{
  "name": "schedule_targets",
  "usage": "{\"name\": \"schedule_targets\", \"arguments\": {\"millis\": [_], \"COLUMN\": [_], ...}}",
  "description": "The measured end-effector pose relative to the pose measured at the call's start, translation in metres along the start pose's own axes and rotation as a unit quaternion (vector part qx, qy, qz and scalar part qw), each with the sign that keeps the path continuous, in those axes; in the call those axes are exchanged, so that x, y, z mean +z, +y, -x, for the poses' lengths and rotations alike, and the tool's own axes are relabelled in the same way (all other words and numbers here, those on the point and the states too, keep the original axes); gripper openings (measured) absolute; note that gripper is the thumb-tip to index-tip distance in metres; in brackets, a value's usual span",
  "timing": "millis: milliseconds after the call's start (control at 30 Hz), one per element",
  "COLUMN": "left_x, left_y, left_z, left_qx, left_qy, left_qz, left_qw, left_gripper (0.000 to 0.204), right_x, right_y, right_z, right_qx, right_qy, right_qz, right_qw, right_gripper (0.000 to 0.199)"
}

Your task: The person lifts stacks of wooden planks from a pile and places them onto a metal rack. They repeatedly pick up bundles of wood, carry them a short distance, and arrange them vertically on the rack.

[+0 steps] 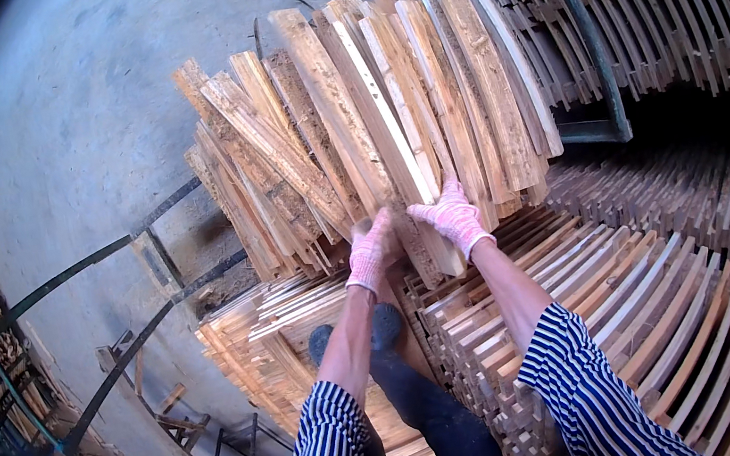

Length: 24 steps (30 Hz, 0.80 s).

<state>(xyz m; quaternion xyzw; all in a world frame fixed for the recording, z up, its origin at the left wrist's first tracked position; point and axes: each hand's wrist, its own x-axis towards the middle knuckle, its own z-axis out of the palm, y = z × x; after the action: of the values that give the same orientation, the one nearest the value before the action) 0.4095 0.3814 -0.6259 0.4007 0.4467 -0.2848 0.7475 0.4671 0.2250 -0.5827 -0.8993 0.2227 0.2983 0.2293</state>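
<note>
A large pile of rough-sawn wooden planks (473, 68) lies in front of me, their ends toward me. My right hand (452, 217), in a pink and white knitted glove, is closed round the near end of a pale wooden plank (381, 116), thumb on top. Just to the left, my left hand (372, 251), gloved alike and slightly blurred, grips the near end of a wider wooden plank (328, 105); its fingertips are partly hidden. Between my hands, plank ends jut out past the rest of the pile.
Below me are stacked boards (288, 312) by my shoes (386, 325). Crosswise rows of spaced slats (644, 298) fill the right side. A dark metal frame (587, 30) rises behind the pile; metal rails (84, 263) extend left above the grey floor (79, 111).
</note>
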Motion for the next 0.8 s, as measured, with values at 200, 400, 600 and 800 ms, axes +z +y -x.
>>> {"name": "schedule_targets", "arguments": {"millis": [200, 400, 600, 800], "left_x": [0.000, -0.026, -0.020, 0.030], "left_y": [0.016, 0.007, 0.071, 0.177], "left_z": [-0.001, 0.011, 0.107, 0.281], "left_qx": [0.025, -0.007, 0.108, 0.044], "left_qy": [-0.184, -0.216, -0.171, -0.212], "left_qz": [-0.019, 0.164, 0.053, -0.100], "left_qw": [0.982, 0.962, 0.978, 0.971], "left_gripper": [0.050, 0.066, 0.066, 0.052], "right_x": [-0.035, -0.047, -0.099, -0.207], "right_y": [0.015, -0.080, -0.118, -0.142], "right_z": [0.000, 0.054, 0.090, 0.160], "right_qx": [-0.011, -0.045, 0.027, 0.130], "right_qy": [-0.245, -0.151, -0.297, -0.362], "right_qz": [-0.275, 0.041, -0.323, -0.498], "right_qw": [0.930, 0.987, 0.898, 0.778], "right_gripper": [0.102, 0.102, 0.077, 0.040]}}
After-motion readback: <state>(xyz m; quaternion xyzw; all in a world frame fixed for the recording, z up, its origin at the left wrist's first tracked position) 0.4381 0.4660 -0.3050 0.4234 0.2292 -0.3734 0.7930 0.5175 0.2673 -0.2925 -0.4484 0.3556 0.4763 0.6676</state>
